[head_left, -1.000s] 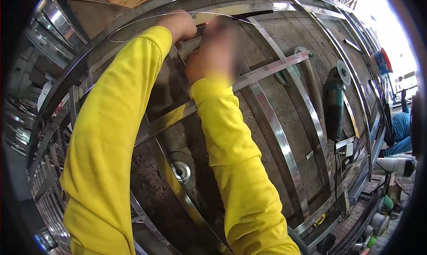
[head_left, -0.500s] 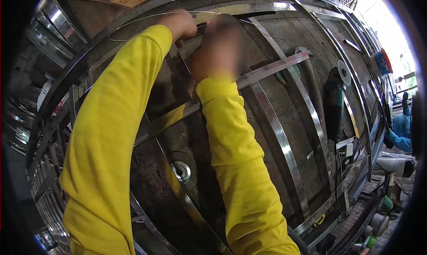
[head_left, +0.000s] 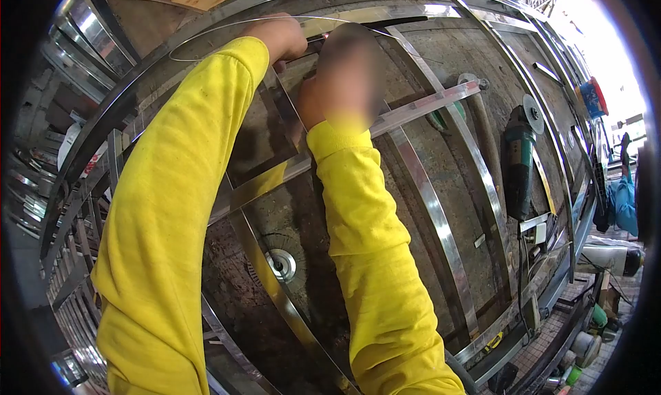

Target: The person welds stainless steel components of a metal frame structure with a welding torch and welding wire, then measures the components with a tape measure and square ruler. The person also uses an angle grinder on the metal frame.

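Note:
My left hand (head_left: 281,37), in a yellow sleeve, is at the top of the head view. Its fingers are curled closed around a thin metal wire (head_left: 180,45), which loops out to the left and arcs over toward the right hand. A blur covers most of my right hand (head_left: 339,78), hiding its fingers and anything in them. Both hands are over a frame of shiny metal bars (head_left: 427,188). A small bright spot (head_left: 326,36) glows between the hands. Beyond the right hand, a dark narrow strip (head_left: 406,22) points right.
An angle grinder (head_left: 519,164) with an exposed disc lies on the right of the frame. A round metal disc (head_left: 281,265) rests below the hands. At the far right are an orange and blue bucket (head_left: 592,97) and another person's blue clothing (head_left: 623,205).
The glowing spot between the hands and the dark strip beyond the right hand now show. Both hands stay almost in place. The person at the right has shifted.

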Demonstrator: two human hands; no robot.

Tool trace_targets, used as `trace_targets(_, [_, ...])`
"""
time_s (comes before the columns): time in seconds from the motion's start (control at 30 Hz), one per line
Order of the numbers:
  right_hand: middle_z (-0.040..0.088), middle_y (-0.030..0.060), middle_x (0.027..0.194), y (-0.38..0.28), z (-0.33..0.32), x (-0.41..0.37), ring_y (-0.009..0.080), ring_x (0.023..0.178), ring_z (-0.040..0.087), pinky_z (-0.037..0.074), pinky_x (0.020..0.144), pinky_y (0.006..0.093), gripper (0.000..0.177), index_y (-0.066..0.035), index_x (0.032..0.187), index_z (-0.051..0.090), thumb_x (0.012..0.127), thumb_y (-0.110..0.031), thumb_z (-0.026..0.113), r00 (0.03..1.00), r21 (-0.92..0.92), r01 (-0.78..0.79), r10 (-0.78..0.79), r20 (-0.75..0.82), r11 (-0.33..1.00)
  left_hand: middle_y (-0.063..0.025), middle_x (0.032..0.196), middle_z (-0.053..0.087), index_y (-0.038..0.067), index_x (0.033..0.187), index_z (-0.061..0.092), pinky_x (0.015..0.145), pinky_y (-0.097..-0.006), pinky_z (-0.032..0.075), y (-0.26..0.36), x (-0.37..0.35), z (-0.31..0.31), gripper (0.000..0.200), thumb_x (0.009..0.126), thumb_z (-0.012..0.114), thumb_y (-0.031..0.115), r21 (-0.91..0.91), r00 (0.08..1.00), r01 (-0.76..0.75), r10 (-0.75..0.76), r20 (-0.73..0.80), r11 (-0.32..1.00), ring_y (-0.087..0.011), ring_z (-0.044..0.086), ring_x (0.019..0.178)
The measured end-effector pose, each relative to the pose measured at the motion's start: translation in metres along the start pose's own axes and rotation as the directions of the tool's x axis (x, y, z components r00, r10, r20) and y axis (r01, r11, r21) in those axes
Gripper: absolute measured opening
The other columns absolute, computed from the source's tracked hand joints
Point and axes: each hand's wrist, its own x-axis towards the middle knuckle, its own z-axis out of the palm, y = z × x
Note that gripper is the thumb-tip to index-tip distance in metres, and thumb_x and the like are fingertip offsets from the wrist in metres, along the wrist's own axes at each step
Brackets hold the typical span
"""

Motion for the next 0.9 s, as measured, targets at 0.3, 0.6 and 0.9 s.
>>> trace_targets(0.3, [0.051,0.0359,0.120,0.001,0.003,-0.003,0.0495,0.106,0.059,0.050,0.093,0.0479,0.082,0.001,0.147,0.017,0.081,-0.011,0.064,0.999,0.065,0.017,-0.014,-0.050,0.998,-0.0134,0.088,0.075,0.003,0.116,0.066,0.071,-0.0385,0.052,0.002,-0.008,-0.004,0.035,0.088,0.047,0.010,-0.046,1.000,0.011,-0.011,0.016,0.999,-0.0227,0.070,0.073])
trace_targets(0.6, [0.047,0.0290,0.127,0.000,0.003,-0.002,0.0467,0.103,0.063,0.053,0.089,0.0472,0.093,-0.005,0.151,0.015,0.079,-0.013,0.073,0.999,0.018,-0.023,0.024,-0.025,1.000,-0.0146,0.087,0.074,0.013,0.122,0.067,0.054,-0.0361,0.048,0.001,-0.004,-0.001,0.041,0.089,0.042,0.009,-0.036,1.000,0.013,-0.013,-0.024,0.999,-0.0195,0.066,0.058])
trace_targets(0.9, [0.045,0.0332,0.128,0.003,0.006,0.000,0.0473,0.107,0.060,0.051,0.093,0.0457,0.094,0.000,0.151,0.008,0.080,-0.006,0.069,1.000,0.114,-0.024,0.026,-0.017,0.993,-0.0119,0.086,0.075,0.012,0.118,0.068,0.063,-0.0346,0.051,0.001,-0.004,-0.004,0.038,0.089,0.043,0.012,-0.010,1.000,0.015,-0.014,0.024,1.000,-0.0214,0.070,0.065])
